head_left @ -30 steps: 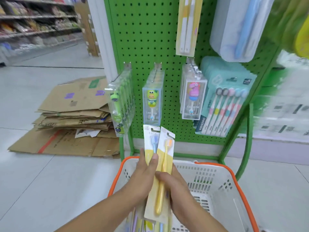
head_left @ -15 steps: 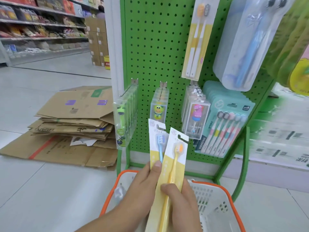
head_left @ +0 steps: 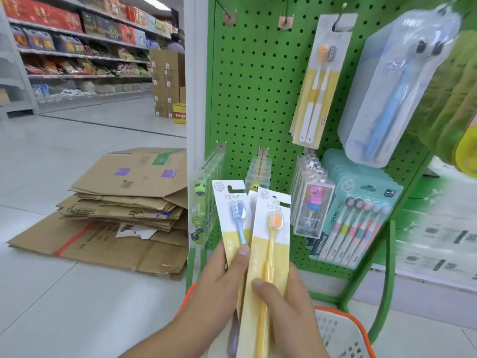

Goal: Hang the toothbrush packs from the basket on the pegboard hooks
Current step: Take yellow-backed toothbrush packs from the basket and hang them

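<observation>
My left hand (head_left: 219,288) grips a white-and-yellow card pack with a blue toothbrush (head_left: 233,218), thumb pressed on its front. My right hand (head_left: 289,313) holds a similar pack with a yellow toothbrush (head_left: 269,244), which overlaps the blue one. Both packs stand upright in front of the green pegboard (head_left: 258,86). Two bare hooks (head_left: 227,12) stick out near the board's top. The white basket with an orange rim (head_left: 346,332) sits low at the right, mostly hidden by my hands.
Hooks on the pegboard carry a two-brush yellow pack (head_left: 317,81), a large clear blue-brush pack (head_left: 395,86), a teal multi-brush pack (head_left: 358,218) and clear boxed kids' brushes (head_left: 312,210). Flattened cardboard (head_left: 116,202) lies on the floor at left. Store shelves (head_left: 77,47) stand behind.
Both hands have lifted the two packs higher, up in front of the lower pegboard row. The view has tilted upward, so the basket has dropped toward the bottom edge.
</observation>
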